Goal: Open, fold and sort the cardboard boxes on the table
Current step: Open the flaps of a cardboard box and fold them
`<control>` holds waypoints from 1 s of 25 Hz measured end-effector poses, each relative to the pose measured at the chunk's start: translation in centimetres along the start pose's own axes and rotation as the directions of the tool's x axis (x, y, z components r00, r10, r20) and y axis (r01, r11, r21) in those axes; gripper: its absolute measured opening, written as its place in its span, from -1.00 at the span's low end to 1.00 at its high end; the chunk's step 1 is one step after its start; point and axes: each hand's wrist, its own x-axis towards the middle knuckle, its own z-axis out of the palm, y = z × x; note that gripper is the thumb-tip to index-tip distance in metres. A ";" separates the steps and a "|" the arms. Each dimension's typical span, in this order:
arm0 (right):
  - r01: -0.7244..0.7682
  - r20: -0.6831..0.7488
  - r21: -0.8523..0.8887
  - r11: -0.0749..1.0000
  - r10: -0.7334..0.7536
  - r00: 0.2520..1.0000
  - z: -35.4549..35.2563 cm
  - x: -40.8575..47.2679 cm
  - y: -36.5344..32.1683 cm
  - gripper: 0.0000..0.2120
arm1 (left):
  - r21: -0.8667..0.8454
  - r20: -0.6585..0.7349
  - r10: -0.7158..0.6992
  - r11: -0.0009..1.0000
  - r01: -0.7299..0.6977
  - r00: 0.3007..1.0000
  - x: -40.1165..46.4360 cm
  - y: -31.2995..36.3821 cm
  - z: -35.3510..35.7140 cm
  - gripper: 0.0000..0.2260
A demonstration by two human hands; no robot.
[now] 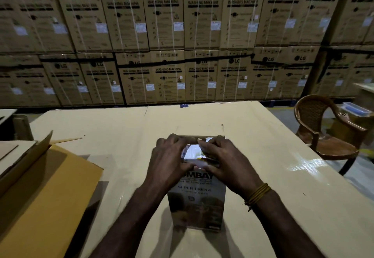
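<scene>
Hands meet over the top of a small printed carton (197, 203) that stands upright on the table (263, 156), near its front edge and about midway across. The left hand (171, 163) lies on the carton's upper left corner with its fingers curled over the far edge of a raised brown flap (194, 138), and its thumb reaches in across the open mouth. The right hand (224, 161) mirrors it on the upper right, fingers bent down onto the same flap and thumb pressing toward the left thumb, so both hands grip the carton's top; between them a pale glossy inner surface (193, 152) shows. The front face of the carton bears large dark lettering, partly hidden by the hands, over a dim picture. A bundle of yellow thread (258, 194) circles the right wrist. To the left, well apart from the small carton, a big brown cardboard box (46, 193) lies on the table with one flap (30, 156) standing up at a slant. A brown plastic chair (327, 128) stands beside the table's right edge. Behind the table rises a wall of stacked washing machine boxes (168, 35) bound with white straps.
</scene>
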 end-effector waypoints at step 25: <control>-0.044 0.178 0.209 0.977 0.006 0.984 1.4 -6.3 0.4 -0.45 | -0.245 0.130 0.062 0.969 -0.029 0.990 -3.9 -1.7 1.0 -0.83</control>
